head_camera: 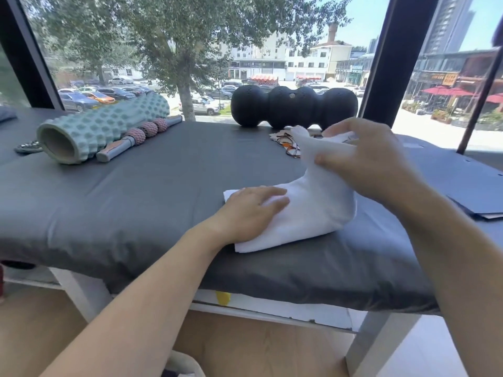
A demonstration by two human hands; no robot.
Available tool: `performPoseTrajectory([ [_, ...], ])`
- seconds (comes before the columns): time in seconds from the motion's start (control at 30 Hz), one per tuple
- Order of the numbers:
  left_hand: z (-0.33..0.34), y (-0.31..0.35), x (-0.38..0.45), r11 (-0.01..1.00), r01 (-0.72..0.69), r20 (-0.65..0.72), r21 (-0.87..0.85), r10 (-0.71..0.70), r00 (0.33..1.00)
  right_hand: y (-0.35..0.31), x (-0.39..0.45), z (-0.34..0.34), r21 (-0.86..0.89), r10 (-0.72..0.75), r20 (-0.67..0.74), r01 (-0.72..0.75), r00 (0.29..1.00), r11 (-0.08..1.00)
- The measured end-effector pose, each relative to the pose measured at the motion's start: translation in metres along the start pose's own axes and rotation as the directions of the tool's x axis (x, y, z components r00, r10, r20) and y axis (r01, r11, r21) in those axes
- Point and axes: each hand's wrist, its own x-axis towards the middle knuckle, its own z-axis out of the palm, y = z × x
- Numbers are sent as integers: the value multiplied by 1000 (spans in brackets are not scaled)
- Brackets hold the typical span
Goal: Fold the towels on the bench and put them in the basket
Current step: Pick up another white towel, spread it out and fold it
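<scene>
head view, left to right: a foam roller [100, 126] lies upper left on the bench [136, 191]. at centre the left hand [251, 210] presses flat, fingers straight, on the white towel [307, 213]. the right hand [364, 156] pinches its lifted end. if that pinch slips, the fold could fall crooked. no basket shows; the tangled thing behind the towel is hard to make out.

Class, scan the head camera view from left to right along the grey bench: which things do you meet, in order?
Mint-green foam roller → massage stick with pink balls → left hand pressing flat on the white towel → right hand gripping the towel's raised end → dark blue folders.
</scene>
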Motion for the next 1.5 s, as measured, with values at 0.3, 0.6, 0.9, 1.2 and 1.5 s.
performPoseTrajectory([
  [0.3,-29,-26,9,683,65,-101,-728,-200,975,-26,-50,63,-370,-338,38,328,940,870],
  [0.6,-31,-37,12,903,55,-358,-426,-224,906,-21,-55,65,-84,-294,203,316,934,945],
  [0.9,-36,-39,12,900,146,-362,-410,-307,880,4,-35,39,-172,-171,432,267,886,948],
  [1.2,-35,-41,14,950,195,-417,-244,-284,863,7,-42,47,-299,-189,609,444,770,844],
  [1.5,-25,-27,8,998,-21,-378,62,44,925,14,-52,57,-409,-132,723,574,678,709],
])
